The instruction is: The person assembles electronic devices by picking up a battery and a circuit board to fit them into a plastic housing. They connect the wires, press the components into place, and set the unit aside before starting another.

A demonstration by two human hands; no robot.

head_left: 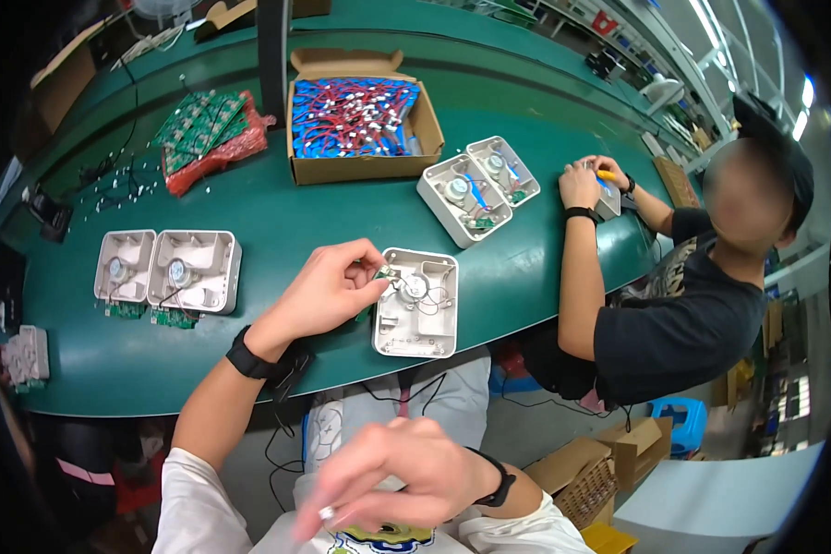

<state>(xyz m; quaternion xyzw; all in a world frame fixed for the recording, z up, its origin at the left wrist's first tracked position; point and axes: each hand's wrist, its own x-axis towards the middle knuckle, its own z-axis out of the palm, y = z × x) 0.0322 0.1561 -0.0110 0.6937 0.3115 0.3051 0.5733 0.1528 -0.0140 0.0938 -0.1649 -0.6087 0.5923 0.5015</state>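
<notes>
My left hand (328, 288) is closed in a pinch on the edge of a small green circuit board (383, 273), at the left wall of an open white plastic housing (441, 323). Inside that housing sits a round speaker (415, 288) with thin wires around it. My right hand (402, 471) is raised in front of my body, away from the table and smeared by motion. Between its fingertips shows a small white piece (327, 512), too blurred to name more exactly. Black bands circle both my wrists.
Two white housings with speakers (180, 272) stand at the left, boards beside them. A cardboard box (360, 169) holds blue, red-wired packs. Circuit boards (203, 125) lie on red bubble wrap. More filled housings (466, 198) stand right of centre. A co-worker (692, 277) handles another housing.
</notes>
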